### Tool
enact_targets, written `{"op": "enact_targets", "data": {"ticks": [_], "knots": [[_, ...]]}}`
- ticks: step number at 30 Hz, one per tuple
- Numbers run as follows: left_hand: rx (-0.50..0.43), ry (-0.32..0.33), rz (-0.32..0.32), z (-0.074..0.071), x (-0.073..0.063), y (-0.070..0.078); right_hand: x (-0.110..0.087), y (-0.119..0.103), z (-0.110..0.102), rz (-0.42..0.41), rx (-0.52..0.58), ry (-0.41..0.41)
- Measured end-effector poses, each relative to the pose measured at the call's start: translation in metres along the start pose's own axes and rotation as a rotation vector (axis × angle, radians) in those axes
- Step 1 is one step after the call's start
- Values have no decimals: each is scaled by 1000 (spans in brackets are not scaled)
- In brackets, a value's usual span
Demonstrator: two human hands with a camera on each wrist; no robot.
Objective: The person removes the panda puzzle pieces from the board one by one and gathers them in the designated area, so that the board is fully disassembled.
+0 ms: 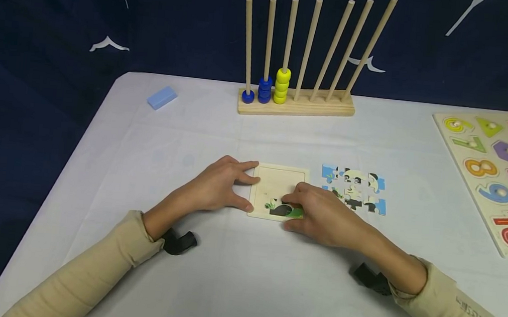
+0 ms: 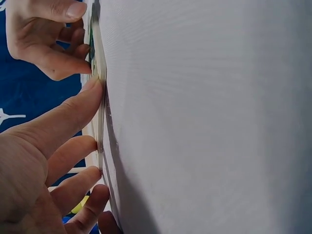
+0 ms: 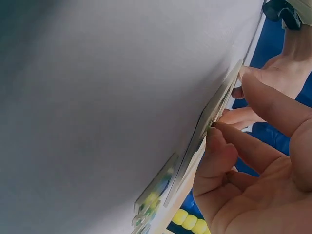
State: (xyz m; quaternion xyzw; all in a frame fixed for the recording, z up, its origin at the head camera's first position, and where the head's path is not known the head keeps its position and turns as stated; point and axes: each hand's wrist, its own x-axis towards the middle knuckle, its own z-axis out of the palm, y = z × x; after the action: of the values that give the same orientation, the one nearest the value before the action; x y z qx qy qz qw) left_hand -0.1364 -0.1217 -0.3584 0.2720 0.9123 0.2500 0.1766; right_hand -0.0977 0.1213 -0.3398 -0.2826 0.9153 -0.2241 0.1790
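Note:
A small wooden puzzle tray (image 1: 276, 181) lies on the white table between the hands. Along its lower edge sit puzzle pieces (image 1: 280, 209) with a black, white and green picture. My left hand (image 1: 217, 184) touches the tray's left edge, thumb (image 2: 90, 92) near the lower corner and fingers spread higher up. Over the lower right part, my right hand (image 1: 328, 215) has fingertips on the pieces, its thumb (image 3: 253, 85) apart from them at the tray's front edge. Loose panda puzzle pieces (image 1: 353, 190) lie right of the tray, partly behind the right hand.
A wooden bead stand (image 1: 294, 109) with tall rods and blue and yellow beads stands at the back. A light blue block (image 1: 162, 98) lies back left. A number and shape peg board (image 1: 481, 148) lies at the right edge. Dark cloth (image 1: 193, 27) hangs behind the table.

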Motion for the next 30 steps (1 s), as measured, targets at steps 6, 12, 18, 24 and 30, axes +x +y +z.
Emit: {"op": "enact_targets", "data": {"ticks": [6, 12, 18, 24, 30], "knots": [[-1, -16, -2, 0, 0, 1, 0, 3, 3, -4, 43, 54], [9, -23, -7, -1, 0, 2, 3, 2, 7, -33, 74, 87], [16, -23, -6, -1, 0, 2, 4, 1, 10, -35, 76, 89], [17, -24, 0, -1, 0, 2, 4, 1, 10, -33, 95, 88], [19, -21, -2, -2, 0, 3, 4, 1, 10, -35, 105, 82]]}}
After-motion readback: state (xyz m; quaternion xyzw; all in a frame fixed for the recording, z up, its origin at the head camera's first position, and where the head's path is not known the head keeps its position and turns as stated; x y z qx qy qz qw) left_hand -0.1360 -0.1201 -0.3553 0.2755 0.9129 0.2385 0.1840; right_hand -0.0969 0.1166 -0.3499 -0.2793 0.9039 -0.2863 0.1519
